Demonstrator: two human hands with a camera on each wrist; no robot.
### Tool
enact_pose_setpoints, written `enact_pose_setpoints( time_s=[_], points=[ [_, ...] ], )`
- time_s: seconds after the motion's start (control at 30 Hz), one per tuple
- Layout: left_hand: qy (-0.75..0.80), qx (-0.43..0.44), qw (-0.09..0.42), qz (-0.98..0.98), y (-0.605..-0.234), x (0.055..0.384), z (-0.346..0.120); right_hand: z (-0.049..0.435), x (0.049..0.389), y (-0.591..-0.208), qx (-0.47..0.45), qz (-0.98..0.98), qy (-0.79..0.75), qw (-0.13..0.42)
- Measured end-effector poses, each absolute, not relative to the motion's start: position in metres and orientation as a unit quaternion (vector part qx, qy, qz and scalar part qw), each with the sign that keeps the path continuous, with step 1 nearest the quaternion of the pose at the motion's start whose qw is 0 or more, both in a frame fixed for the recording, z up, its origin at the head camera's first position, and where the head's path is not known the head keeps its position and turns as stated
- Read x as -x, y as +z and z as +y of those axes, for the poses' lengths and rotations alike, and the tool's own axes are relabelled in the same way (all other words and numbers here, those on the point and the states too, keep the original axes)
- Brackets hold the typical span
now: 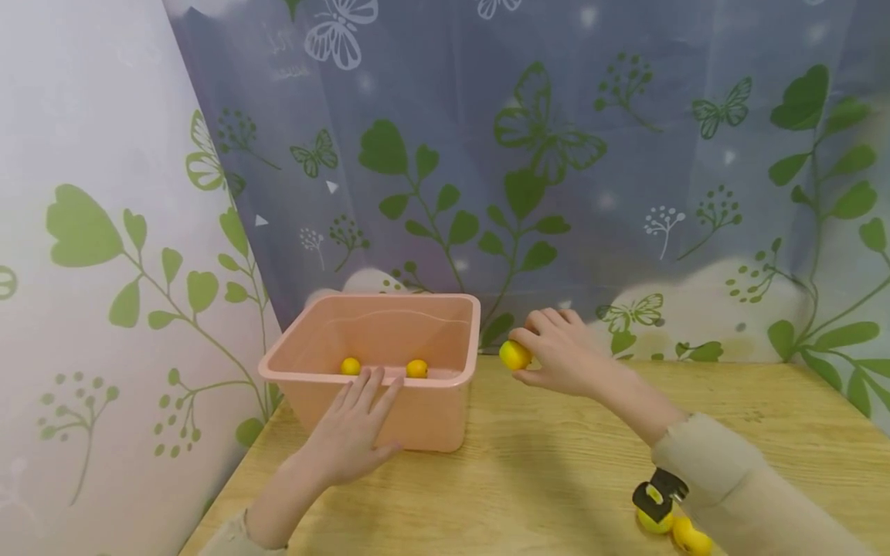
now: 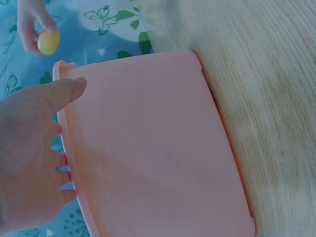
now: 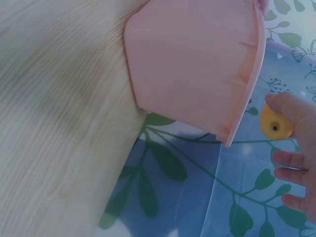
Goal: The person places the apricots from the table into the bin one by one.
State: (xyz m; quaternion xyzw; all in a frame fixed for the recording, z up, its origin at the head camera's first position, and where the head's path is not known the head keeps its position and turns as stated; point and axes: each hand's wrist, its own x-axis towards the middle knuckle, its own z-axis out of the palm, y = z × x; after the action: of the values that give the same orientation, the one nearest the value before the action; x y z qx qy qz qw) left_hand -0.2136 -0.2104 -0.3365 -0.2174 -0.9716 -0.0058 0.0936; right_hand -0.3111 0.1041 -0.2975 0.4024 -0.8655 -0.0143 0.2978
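Observation:
My right hand [image 1: 559, 351] pinches a small round yellow fruit [image 1: 515, 355] between thumb and fingers, just right of a pink plastic bin [image 1: 427, 417] and raised over the table. A dark dot marks the end of this fruit [image 3: 275, 123] in the right wrist view. At the front of the bin, my left hand [image 1: 354, 440] rests with straight, spread fingers at the rim. Its thumb [image 2: 69, 91] lies along the outer side in the left wrist view. Inside the bin are two yellow fruits, one at left [image 1: 351, 366] and another at right [image 1: 417, 369].
More yellow fruits [image 1: 691, 536] lie on the wooden table [image 1: 556, 479] at the near right, partly hidden by the right sleeve and its black wrist mount [image 1: 657, 494]. A patterned cloth backdrop [image 1: 445, 154] rises behind the bin, with a pale patterned wall [image 1: 104, 309] at left.

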Motion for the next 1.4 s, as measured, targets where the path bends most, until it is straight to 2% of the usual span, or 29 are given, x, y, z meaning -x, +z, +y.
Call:
enact_pose_setpoints(
  time_s=[0.63, 1.07, 1.4],
  points=[
    [-0.003, 0.229, 0.11, -0.967, -0.337, 0.213, -0.213, 0.061, 0.325, -0.284, -0.41, -0.865, -0.005, 0.289],
    [0.001, 0.223, 0.108, -0.969, -0.338, 0.213, -0.212, 0.034, 0.33, -0.28, -0.381, -0.9, 0.001, 0.212],
    [0.005, 0.224, 0.108, -0.969, -0.337, 0.215, -0.212, 0.019, 0.335, -0.276, -0.378, -0.9, -0.006, 0.218]
  ],
)
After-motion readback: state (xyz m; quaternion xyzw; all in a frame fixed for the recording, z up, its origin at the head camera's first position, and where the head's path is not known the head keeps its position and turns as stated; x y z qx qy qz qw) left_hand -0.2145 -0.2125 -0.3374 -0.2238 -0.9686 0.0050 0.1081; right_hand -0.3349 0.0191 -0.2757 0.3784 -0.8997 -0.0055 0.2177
